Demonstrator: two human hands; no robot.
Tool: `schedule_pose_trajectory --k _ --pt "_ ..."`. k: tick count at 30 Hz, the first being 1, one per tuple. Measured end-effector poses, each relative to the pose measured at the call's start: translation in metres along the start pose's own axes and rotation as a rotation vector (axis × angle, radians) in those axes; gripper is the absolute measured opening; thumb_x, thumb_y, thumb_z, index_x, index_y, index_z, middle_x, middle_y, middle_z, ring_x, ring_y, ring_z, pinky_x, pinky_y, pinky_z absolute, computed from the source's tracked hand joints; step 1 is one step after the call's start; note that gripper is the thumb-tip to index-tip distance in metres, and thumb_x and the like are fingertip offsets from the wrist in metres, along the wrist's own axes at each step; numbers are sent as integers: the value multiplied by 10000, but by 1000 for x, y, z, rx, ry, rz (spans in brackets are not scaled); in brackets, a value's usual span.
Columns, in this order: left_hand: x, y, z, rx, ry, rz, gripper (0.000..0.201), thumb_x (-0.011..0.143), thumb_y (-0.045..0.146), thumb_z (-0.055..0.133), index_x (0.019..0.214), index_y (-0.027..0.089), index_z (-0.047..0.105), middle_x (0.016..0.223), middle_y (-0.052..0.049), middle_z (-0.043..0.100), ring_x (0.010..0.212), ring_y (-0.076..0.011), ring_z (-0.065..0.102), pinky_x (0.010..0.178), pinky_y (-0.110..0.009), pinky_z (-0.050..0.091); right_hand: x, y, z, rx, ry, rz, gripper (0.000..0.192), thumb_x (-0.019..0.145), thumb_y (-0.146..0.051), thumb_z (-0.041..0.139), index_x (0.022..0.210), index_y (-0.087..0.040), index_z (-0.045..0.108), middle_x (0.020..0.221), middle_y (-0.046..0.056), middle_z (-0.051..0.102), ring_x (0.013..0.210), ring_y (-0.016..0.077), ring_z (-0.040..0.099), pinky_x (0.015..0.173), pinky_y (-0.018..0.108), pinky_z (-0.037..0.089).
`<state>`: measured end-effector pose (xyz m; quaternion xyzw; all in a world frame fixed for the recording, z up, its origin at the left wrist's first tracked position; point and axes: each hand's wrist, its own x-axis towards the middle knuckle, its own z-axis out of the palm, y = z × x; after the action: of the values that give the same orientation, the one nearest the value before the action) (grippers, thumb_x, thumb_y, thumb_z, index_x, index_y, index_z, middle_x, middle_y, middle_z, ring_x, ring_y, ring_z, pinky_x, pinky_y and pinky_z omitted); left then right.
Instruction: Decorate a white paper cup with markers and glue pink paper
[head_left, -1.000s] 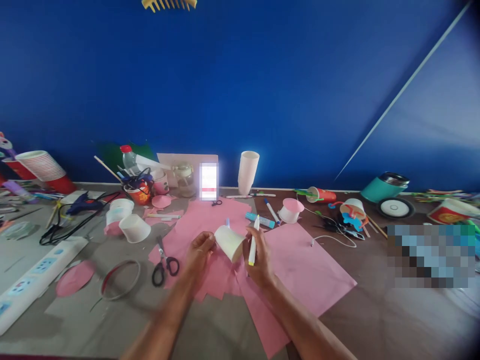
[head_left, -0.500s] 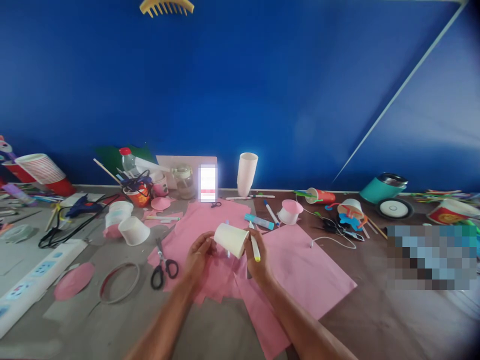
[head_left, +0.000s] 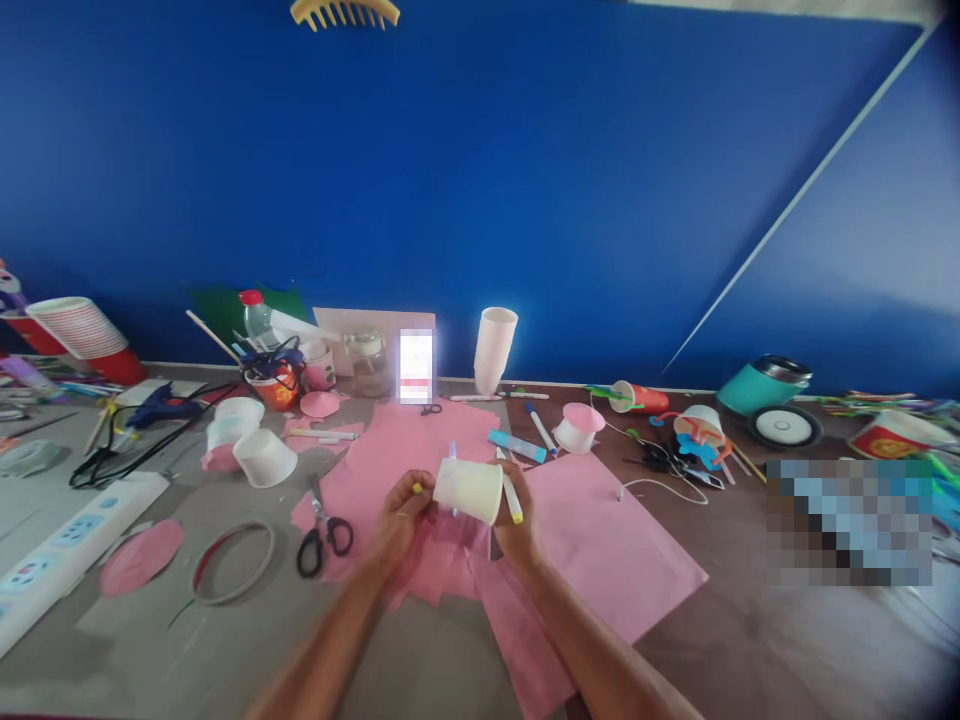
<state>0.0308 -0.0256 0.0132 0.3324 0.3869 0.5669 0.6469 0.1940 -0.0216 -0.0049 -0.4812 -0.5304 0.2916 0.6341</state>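
A blue wall (head_left: 525, 180) fills the upper half of the view, with a yellow comb (head_left: 345, 12) cut off by the top edge at 12 o'clock. Below it lies the table (head_left: 750, 640), grey at the left and brown at the right, its near corners dimmed by the lens. Pink paper (head_left: 600, 540) is spread over the middle, its sheets overlapping so that their edges are hard to separate. At 3 o'clock a pixelated patch hides whatever lies there. A white power strip (head_left: 52, 555) runs off the left edge at 8 o'clock. A stack of cups (head_left: 493, 348) stands at the wall, with a glowing phone (head_left: 415, 364), its screen blurred out, to its left. Scissors (head_left: 319, 530) lie at 9 o'clock from the hands.

The left hand (head_left: 401, 515) and right hand (head_left: 517, 520) meet at the centre around a white cup (head_left: 469, 490), lifted just above the pink paper and tipped on its side. The left hand's fingertips curl against the cup's left end; how firmly they pinch is hidden behind the knuckles. The right hand is closed round a white marker (head_left: 511, 497) with a yellow tip pointing to 5 o'clock, and also touches the cup's right side; which fingers bear on the cup cannot be made out.
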Motion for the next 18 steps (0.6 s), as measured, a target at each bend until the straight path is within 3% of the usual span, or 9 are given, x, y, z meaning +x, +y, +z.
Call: schedule_pose_trajectory --k 7,11,18 --pt "1 2 -3 -22 -85 0 246 695 292 807 829 176 637 659 31 571 571 -86 508 587 -218 371 0 -2 3 110 22 112 102 822 -292 585 873 -204 591 622 -12 580 509 152 534 474 272 437" --pt "-1 1 2 -6 -98 47 339 667 304 841 923 181 655 706 26 586 593 -93 518 606 -231 391 -1 -7 6 152 -10 178 171 855 -394 576 851 -224 556 535 -37 516 405 135 478 385 260 388" --pt "2 -1 0 -29 -81 91 367 708 303 821 1035 213 682 698 29 588 595 -92 516 602 -233 403 -6 -8 10 230 -52 223 240 813 -452 639 872 -240 544 536 -40 529 383 133 475 349 258 381"
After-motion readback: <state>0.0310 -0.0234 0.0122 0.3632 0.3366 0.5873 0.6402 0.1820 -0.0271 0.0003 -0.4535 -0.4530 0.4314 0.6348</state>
